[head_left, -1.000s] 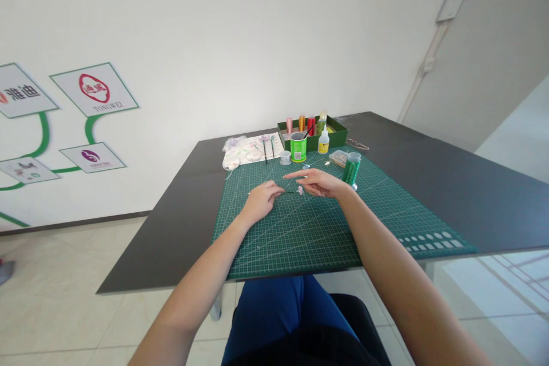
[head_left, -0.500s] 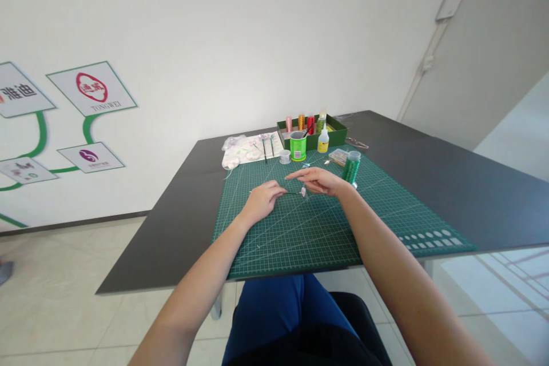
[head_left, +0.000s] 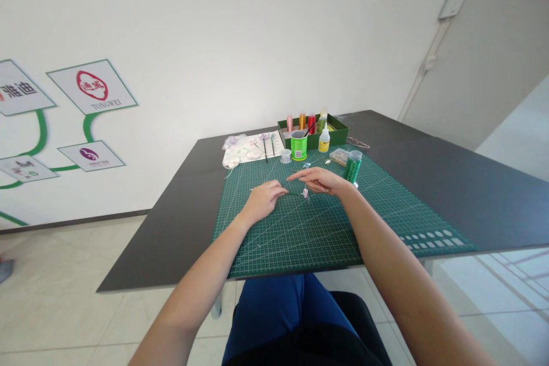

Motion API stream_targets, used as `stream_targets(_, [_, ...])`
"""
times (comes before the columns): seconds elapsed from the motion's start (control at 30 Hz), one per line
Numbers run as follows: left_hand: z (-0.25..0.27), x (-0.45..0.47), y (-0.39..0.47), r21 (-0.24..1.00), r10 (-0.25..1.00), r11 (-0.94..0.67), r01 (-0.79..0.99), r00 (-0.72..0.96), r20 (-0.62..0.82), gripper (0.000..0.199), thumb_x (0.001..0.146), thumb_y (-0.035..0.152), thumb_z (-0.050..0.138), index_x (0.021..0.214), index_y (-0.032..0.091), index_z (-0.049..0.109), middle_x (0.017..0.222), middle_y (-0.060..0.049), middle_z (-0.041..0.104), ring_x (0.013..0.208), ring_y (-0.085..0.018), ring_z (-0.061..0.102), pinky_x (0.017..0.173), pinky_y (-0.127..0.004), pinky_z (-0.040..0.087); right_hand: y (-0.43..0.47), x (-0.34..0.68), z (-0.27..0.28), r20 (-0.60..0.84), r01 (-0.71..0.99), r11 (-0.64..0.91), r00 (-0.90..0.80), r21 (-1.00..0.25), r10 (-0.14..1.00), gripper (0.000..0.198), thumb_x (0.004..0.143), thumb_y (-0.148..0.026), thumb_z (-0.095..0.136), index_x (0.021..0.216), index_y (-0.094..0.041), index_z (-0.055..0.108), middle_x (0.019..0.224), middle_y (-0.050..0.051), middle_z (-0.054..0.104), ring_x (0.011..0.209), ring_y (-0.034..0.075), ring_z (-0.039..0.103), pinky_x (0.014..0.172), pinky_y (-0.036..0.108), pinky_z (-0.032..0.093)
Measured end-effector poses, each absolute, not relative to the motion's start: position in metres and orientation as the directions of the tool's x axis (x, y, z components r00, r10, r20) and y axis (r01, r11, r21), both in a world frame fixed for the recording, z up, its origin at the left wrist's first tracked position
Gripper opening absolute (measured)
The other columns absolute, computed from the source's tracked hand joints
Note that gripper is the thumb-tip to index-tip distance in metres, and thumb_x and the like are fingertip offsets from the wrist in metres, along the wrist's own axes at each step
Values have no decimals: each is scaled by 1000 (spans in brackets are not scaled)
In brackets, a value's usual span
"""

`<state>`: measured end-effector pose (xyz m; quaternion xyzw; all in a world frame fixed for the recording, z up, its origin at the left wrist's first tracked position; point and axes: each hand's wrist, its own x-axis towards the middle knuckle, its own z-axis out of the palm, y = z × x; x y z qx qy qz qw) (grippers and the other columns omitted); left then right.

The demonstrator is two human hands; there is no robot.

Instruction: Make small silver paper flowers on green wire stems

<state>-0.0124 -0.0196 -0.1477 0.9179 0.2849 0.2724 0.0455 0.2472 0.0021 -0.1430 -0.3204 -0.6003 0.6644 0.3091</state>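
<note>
My left hand [head_left: 263, 200] rests low over the green cutting mat [head_left: 291, 240], its fingertips pinched on the thin dark stem [head_left: 294, 194] of a small flower. The pale pink flower head [head_left: 305, 193] points right, just below my right hand [head_left: 321, 181]. That hand stretches its index finger left toward the left fingertips, while its other fingers curl in. Whatever they pinch, if anything, is too small to make out. A spool of green thread [head_left: 352, 167] stands upright on the mat beside my right wrist.
Behind the hands stand a bright green can [head_left: 299, 146], a glue bottle [head_left: 324, 140], a small clear tub [head_left: 286, 156] and a dark green box [head_left: 338, 136] with several thread spools. Finished-looking stems [head_left: 265, 148] lie on white paper [head_left: 244, 151]. Pliers [head_left: 358, 142] lie at the right.
The flower head has shifted and turned slightly between the hands. Both hands stay in nearly the same place, and the view has moved a little.
</note>
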Motion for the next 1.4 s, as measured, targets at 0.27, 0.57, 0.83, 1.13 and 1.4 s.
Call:
stream_targets(0.27, [-143, -13, -21, 248, 510, -858, 451, 680, 527, 24, 100, 14, 53, 106, 20, 76, 96, -5, 72, 92, -18, 66, 82, -30, 52, 3, 249, -143, -60, -1, -75, -601, -997, 797, 43, 89, -22, 57, 125, -3, 69, 33, -12, 36, 31, 6, 17, 34, 20, 17])
stream_targets(0.57, [-141, -12, -21, 338, 495, -869, 361, 623, 606, 23, 101, 20, 55, 110, 21, 75, 96, -6, 72, 91, -17, 67, 84, -30, 53, 1, 247, -143, -86, 11, -98, -583, -995, 808, 40, 84, -23, 59, 118, -5, 73, 31, -12, 36, 30, 6, 19, 34, 19, 17])
stream_targets(0.83, [-141, -11, -22, 362, 516, -856, 368, 596, 614, 29, 102, 22, 52, 123, 24, 72, 94, -6, 70, 86, -16, 65, 80, -29, 51, 0, 246, -144, -83, -14, -112, -583, -994, 808, 41, 81, -20, 59, 117, -7, 74, 30, -11, 39, 29, 6, 19, 34, 18, 17])
stream_targets(1.13, [-141, -10, -22, 391, 515, -857, 336, 593, 619, 28, 101, 17, 53, 112, 23, 78, 91, -5, 69, 83, -15, 63, 75, -26, 49, 1, 240, -146, -103, 21, -111, -571, -994, 814, 42, 81, -22, 59, 117, -6, 75, 31, -10, 40, 28, 6, 22, 33, 18, 19])
stream_targets(1.4, [-139, -8, -24, 457, 540, -837, 300, 579, 610, 26, 99, 15, 55, 107, 23, 79, 91, -5, 70, 83, -14, 65, 77, -27, 51, 0, 239, -144, -126, 40, -125, -553, -991, 824, 42, 77, -17, 60, 115, -8, 75, 36, -8, 47, 30, 6, 28, 32, 16, 19])
